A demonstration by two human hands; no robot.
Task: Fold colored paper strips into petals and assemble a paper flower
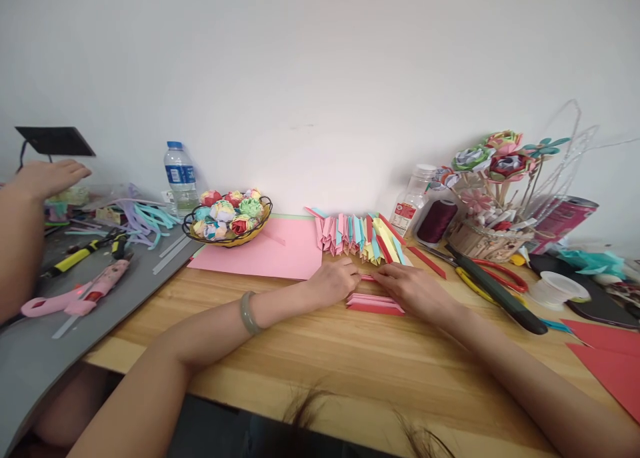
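so on the far left, well apart from the pink sheet (295,255), there's a co-worker's hand (53,178) and a pink glue gun (103,290). a water bottle (181,178) stands behind the sheet's left side, and a basket (230,242) of paper flowers sits right on the sheet.

next comes the left hand (336,281), at the pink sheet's near right corner, fingers bunched narrow, holding the left end of a pinkish folded strip (368,277). that strip lies just right of the sheet's near corner. if you're doing this bit, i'd keep both ends down on the wood, line the edges up first, then run a fingertip firmly from the middle outward (rushing is how you get a skewed crease, imo). its long axis goes left to right, roughly in line with the sheet's near edge; the tips are under fingers, so i can't tell if either end is pointed.

a little stack of strips (376,304), nearer than the sheet and to its right, runs the same way. the row of folded pieces (357,235) stands just right of the sheet, and the right hand (415,288), further right of it, has its fingers close together on the strip's other end.
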